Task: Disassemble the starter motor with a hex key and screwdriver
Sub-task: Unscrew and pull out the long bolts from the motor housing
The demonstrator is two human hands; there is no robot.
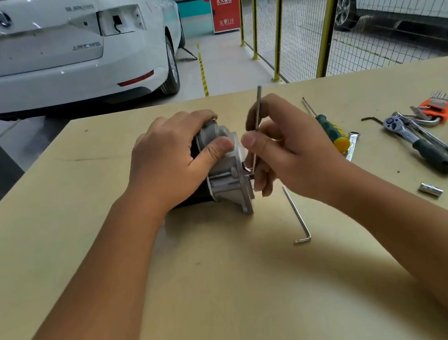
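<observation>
on the tabletop (236,286), left hand (168,164) grips the starter motor (225,169); right hand (282,151) fingers pinch a hex key (257,116) against its end.

One head-worn wide-angle view looks forward and down from close above the bench (234,272). Both forearms reach away from it to the hands at mid-frame; beyond them stand a parked car (54,49) and fencing (296,24).
</observation>
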